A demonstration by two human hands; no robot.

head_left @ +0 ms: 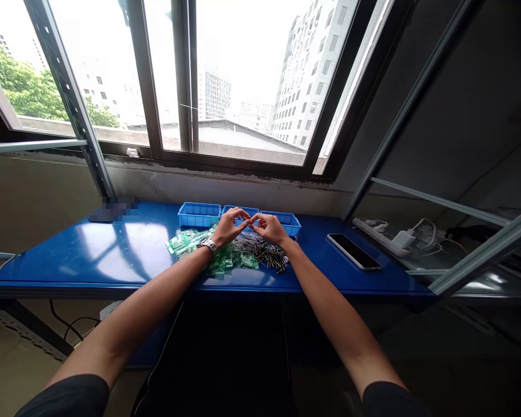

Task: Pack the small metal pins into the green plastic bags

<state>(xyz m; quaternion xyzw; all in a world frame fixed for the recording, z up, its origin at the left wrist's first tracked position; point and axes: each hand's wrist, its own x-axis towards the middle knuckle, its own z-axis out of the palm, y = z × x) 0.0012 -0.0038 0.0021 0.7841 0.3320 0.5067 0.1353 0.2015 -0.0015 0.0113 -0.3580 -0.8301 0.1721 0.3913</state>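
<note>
Find left hand [228, 229] and right hand [270, 229] drawn narrow, fingertips meeting above the green bags [191, 238] and dark pins [272, 259]. Cannot tell whether either pinch is fully closed, or on what (too small to make out here). For a steady pinch, brace one hand lightly against the other and work with fingertips alone. Best done low over the pile, so as to catch anything dropped. See green bags spread loosely below and beside left hand; dark pins jumbled at all angles just below right hand; grey bits [245, 242] between. Mind the loose bags near the watch [210, 245]: likely to slide if brushed.

Beyond both hands, note three blue bins [200, 220] in a row on the worktop [113, 243], partly screened by fingers. To the right, spot phone [353, 251], lying flat and clear of the pins; farther right, charger [403, 239] by the power strip [380, 236].
</note>
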